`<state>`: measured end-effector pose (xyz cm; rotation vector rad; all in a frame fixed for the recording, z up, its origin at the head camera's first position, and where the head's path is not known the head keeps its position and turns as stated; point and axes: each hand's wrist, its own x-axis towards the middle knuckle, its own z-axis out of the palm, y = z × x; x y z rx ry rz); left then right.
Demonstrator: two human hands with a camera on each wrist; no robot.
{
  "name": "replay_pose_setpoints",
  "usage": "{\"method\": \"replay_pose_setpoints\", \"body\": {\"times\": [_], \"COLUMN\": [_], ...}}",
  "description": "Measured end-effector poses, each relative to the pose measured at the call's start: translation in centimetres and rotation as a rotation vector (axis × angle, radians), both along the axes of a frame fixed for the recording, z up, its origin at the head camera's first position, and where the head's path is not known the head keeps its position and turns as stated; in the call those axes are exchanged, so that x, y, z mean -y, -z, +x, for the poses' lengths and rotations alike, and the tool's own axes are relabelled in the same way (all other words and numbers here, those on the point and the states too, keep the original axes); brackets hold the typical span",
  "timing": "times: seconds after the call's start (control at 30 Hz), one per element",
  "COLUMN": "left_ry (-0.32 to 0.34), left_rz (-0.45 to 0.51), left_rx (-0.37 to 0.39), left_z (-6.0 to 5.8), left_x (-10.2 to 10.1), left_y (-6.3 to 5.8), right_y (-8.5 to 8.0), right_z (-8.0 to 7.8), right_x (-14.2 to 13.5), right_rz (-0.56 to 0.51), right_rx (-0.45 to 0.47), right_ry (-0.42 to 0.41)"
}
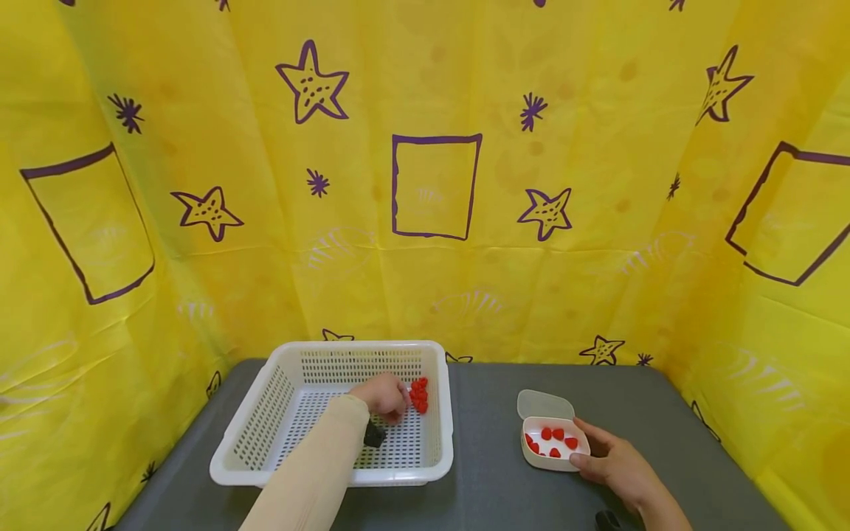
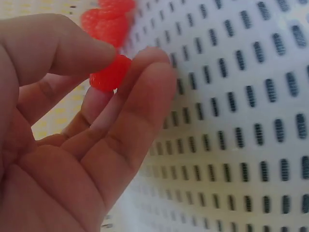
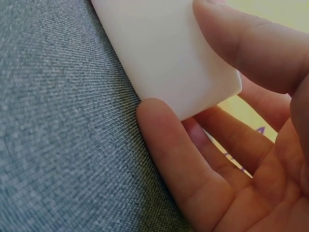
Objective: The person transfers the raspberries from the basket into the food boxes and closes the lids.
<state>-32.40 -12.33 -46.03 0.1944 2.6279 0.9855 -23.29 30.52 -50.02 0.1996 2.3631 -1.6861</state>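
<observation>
My left hand [image 1: 385, 394] is down inside a white slotted plastic basket [image 1: 441, 442]. In the left wrist view its thumb and finger pinch a small red raspberry-like piece [image 2: 110, 76]. More red pieces [image 1: 419, 397] lie in a cluster beside that hand, along the basket's right wall. To the right stands a small white box [image 1: 544, 463], its translucent lid [image 1: 544, 405] flipped up at the back. Several red pieces [image 1: 558, 434] are spread over the box's floor. My right hand [image 1: 620, 466] holds the box at its right end, thumb at the front and fingers around the corner.
Both containers stand on a dark grey cloth-covered table [image 1: 488, 428], with a gap between them. A yellow curtain [image 1: 425, 295] with purple starfish drawings closes off the back and both sides. Black wrist cameras show at the left wrist [image 1: 374, 435] and the right wrist [image 1: 607, 521].
</observation>
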Motion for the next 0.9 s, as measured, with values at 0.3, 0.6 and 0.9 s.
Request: {"method": "replay_pose_setpoints", "body": {"times": [0.3,0.6,0.9], "left_ry": [-0.097,-0.159,-0.122], "left_rz": [0.227,0.473,0.677], "left_rx": [-0.001,-0.053,-0.058], "left_z": [0.0,-0.1,1.3], "left_x": [-0.4,-2.0,-6.8], "left_y": [-1.6,-3.5,-5.8], "right_y": [0.1,0.2,0.3], "right_z": [0.0,-0.1,-0.1], "right_x": [-0.1,-0.1,-0.2], "right_rz": [-0.003,-0.011,-0.025], "right_rx": [-0.005,-0.001,-0.008], "right_ry": [-0.005,-0.002,-0.007]}}
